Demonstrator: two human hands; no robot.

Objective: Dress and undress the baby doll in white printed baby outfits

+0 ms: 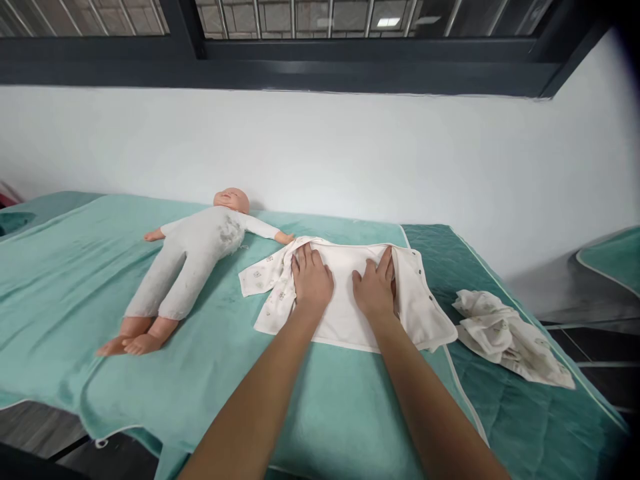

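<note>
A white baby shirt (345, 300) with a small print on its sleeve lies spread on the green sheet, its front opened out to both sides. My left hand (313, 277) rests flat on the shirt's left part, fingers stretched toward the collar. On the right part lies my right hand (376, 287), its fingers extended and partly hidden at the edge of the folded-out front panel. Neither hand visibly grips the cloth. To the left a baby doll (197, 250) in a white bodysuit lies on its back, one hand close to the shirt's collar.
A crumpled white printed garment (510, 337) lies on the darker green quilted pad (530, 420) at the right. The light green sheet (225, 400) covers the bed. A white wall (320, 153) and a dark window frame (350, 70) stand behind.
</note>
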